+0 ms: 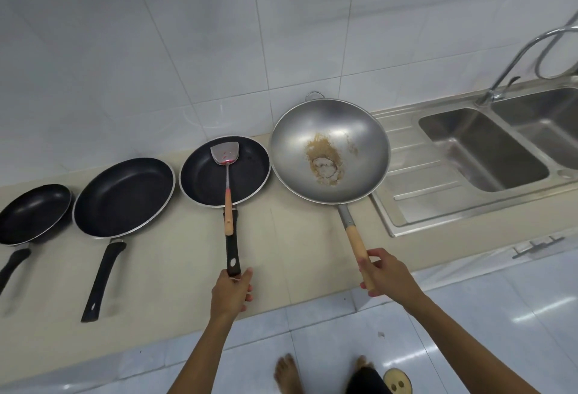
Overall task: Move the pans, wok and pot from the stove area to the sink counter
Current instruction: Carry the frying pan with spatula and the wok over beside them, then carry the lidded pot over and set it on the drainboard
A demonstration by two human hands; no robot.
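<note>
A steel wok with brown residue sits on the beige counter, just left of the sink drainboard. My right hand is closed around the end of its wooden handle. Left of the wok lies a black frying pan with a metal spatula resting inside it. My left hand grips the end of that pan's black handle. Further left are a larger black pan and a small black pan, both untouched. No pot is visible.
A steel double sink with a ribbed drainboard and a curved tap lies to the right. White tiled wall runs behind the counter. The person's bare feet stand on the pale tiled floor below.
</note>
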